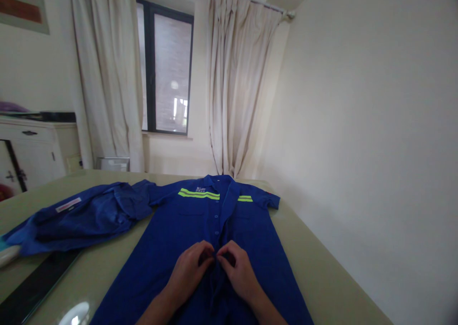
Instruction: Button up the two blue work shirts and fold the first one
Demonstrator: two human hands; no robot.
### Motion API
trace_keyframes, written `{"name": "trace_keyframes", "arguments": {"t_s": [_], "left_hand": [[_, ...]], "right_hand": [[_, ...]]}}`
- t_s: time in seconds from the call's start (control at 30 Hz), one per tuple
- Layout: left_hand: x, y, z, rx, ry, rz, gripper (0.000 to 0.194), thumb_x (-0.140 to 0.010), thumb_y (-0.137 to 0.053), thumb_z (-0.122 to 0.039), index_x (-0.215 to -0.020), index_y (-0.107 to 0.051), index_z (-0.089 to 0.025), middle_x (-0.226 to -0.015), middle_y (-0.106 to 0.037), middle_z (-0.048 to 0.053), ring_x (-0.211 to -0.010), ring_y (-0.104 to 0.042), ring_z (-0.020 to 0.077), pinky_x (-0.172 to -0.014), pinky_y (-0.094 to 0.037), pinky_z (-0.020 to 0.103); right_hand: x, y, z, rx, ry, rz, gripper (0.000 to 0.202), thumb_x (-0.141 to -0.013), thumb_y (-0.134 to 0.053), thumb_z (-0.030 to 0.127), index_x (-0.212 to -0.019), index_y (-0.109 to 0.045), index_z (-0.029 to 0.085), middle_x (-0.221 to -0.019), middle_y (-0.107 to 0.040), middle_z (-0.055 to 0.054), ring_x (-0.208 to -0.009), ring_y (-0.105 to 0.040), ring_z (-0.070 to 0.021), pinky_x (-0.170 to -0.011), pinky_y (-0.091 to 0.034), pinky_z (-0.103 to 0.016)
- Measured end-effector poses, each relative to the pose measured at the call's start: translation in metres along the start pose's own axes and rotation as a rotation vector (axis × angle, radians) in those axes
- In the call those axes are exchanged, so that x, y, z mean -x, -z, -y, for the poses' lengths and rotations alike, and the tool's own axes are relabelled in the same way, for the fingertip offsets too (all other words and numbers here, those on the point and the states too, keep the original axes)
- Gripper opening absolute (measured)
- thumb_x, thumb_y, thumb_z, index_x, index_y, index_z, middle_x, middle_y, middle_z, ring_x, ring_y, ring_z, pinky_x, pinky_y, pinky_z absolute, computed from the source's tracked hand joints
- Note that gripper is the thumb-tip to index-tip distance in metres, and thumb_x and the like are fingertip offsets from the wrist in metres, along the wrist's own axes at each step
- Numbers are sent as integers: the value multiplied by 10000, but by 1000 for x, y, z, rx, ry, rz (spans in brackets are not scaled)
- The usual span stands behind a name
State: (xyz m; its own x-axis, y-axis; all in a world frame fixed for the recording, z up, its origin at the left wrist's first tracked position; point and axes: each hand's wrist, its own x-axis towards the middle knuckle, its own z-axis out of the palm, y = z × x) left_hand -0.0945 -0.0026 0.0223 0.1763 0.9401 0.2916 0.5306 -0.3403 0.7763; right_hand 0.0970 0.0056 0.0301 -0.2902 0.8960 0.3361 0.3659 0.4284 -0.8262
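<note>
Blue shirt (pixel 161 253) pinched at its front opening

The shirt lies face up on a green table (pixel 318 277), collar near the far edge, its lower part running out of view. Left hand (pixel 189 270) and right hand (pixel 238 270), close together, each grip cloth at the button edge between thumb and fingers. A strip of tabletop separates the shirt from the right-hand wall (pixel 365 124). Leftward, a second blue garment (pixel 93 217) meets the sleeve, narrowing the side room; a dark panel (pixel 39 284) lies nearer.
</note>
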Motion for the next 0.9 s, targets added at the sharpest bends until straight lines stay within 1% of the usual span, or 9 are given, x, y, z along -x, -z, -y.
{"name": "trace_keyframes", "arguments": {"t_s": [0.07,0.17,0.23,0.43,0.57,0.63,0.73,0.83,0.9], "left_hand": [[-4,1,-1,58,45,35,126,-881,-606,-310,-881,-690,-217,-796,-701,-7,-751,-626,177,-696,-444,258],[-8,4,-1,168,83,116,406,-944,-504,-507,-826,-704,-174,-747,-678,0,-722,-588,172,-655,-413,257],[-8,5,1,164,95,136,448,-928,-517,-547,-813,-716,-164,-732,-665,-5,-714,-570,165,-646,-398,255],[-9,5,4,89,89,169,220,-851,-614,-368,-839,-716,-173,-693,-644,-24,-676,-561,148,-621,-386,243],[-6,-1,2,-58,63,119,74,-819,-581,-211,-811,-652,-192,-753,-631,-23,-692,-573,143,-635,-403,240],[-3,-5,2,-156,22,61,101,-823,-560,-153,-843,-642,-209,-832,-640,-17,-749,-595,146,-688,-423,242],[3,-7,1,-211,-86,21,213,-884,-556,-157,-1034,-659,-268,-979,-665,-16,-896,-631,154,-812,-451,243],[2,-3,-4,-231,-164,47,207,-986,-486,-243,-1000,-686,-292,-983,-671,-17,-923,-642,147,-845,-457,234],[0,1,-9,-249,-125,46,275,-1020,-427,-271,-927,-686,-269,-939,-673,-12,-886,-649,144,-817,-463,235]], "right_hand": [[0,-2,3,33,32,-53,83,-891,-621,173,-862,-692,206,-847,-635,-7,-776,-579,-157,-711,-421,-247],[1,-5,6,89,80,-90,111,-911,-590,157,-873,-681,208,-883,-633,-20,-813,-595,-164,-749,-436,-253],[2,-6,6,112,110,-73,130,-919,-573,146,-885,-678,214,-902,-629,-23,-837,-606,-166,-774,-443,-256],[2,-8,9,85,73,-94,126,-888,-577,133,-851,-667,213,-885,-639,-20,-843,-614,-167,-778,-444,-256],[-1,-13,2,-18,-64,-115,65,-847,-621,226,-806,-666,205,-832,-653,-20,-795,-602,-177,-741,-445,-270],[-4,-17,-8,-139,-219,-94,133,-817,-656,323,-760,-657,203,-745,-636,-10,-710,-578,-172,-665,-437,-268],[-8,-22,-23,-309,-403,-55,262,-736,-712,450,-713,-644,199,-615,-565,19,-553,-480,-134,-530,-365,-253],[-13,-22,-28,-361,-412,-13,350,-693,-728,526,-742,-663,185,-586,-538,33,-478,-417,-102,-477,-316,-245],[-15,-16,-23,-373,-413,27,437,-690,-717,577,-865,-690,178,-597,-546,38,-453,-435,-102,-458,-315,-242]]}}
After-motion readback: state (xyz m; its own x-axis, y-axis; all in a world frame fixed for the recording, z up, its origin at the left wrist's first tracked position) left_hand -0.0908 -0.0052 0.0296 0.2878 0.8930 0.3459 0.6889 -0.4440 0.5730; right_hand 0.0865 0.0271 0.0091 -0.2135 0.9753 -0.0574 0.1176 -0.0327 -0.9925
